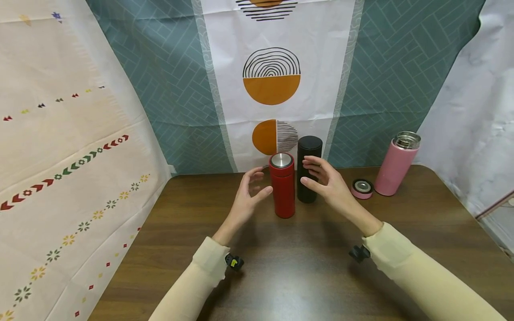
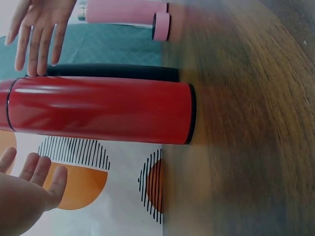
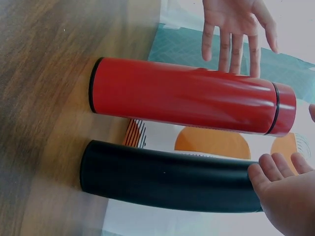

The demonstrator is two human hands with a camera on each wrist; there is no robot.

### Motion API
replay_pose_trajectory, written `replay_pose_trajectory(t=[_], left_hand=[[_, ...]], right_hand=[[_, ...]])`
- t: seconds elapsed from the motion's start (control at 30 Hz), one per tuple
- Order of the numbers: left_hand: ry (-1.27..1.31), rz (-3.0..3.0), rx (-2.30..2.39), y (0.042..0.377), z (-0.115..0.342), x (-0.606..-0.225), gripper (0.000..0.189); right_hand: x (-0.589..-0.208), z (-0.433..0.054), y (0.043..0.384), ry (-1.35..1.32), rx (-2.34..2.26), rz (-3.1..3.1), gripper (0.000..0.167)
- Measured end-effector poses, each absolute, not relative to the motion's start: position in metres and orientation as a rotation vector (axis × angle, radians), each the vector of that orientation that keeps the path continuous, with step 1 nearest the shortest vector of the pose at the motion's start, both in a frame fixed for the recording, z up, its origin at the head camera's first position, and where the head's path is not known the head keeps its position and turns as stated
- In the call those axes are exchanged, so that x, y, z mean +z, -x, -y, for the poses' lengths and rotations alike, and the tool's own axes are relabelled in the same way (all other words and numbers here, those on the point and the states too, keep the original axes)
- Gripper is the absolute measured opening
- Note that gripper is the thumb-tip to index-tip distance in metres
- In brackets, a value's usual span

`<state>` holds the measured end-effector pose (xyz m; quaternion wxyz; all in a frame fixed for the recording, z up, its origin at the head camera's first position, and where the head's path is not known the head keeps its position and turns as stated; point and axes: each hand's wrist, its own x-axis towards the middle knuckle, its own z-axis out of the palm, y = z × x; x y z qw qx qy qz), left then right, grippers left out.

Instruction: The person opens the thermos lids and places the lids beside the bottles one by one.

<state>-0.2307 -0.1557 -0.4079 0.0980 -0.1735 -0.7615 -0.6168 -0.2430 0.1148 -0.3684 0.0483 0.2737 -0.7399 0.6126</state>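
A red thermos flask (image 1: 284, 191) with a silver-topped lid stands upright on the table. Just behind it and to its right is a black thermos flask (image 1: 307, 189), also upright and capped. My left hand (image 1: 250, 191) is held to the left of the red flask, fingers loosely bent, with a gap showing in the left wrist view (image 2: 24, 201). On the other side my right hand (image 1: 327, 183) hovers in front of the black flask, thumb and fingers spread apart. Neither hand holds anything.
At the back right a pink thermos flask (image 1: 397, 165) stands with its steel mouth uncovered. Its pink lid (image 1: 362, 189) lies beside it on the brown wooden table (image 1: 281, 272). Patterned cloths (image 1: 176, 89) hang behind and at both sides.
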Motion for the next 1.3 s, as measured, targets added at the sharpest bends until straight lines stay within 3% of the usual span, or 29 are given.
replay_pose_trajectory(t=[0.47, 1.3], left_hand=[[0.48, 2.249, -1.858, 0.24, 0.145, -0.417, 0.068], [0.422, 2.368, -1.916, 0.256, 0.12, -0.429, 0.088]], right_hand=[[-0.366, -0.111, 0.249, -0.851, 1.855, 2.254, 0.061], [-0.363, -0.111, 0.258, -0.935, 1.917, 2.273, 0.067]])
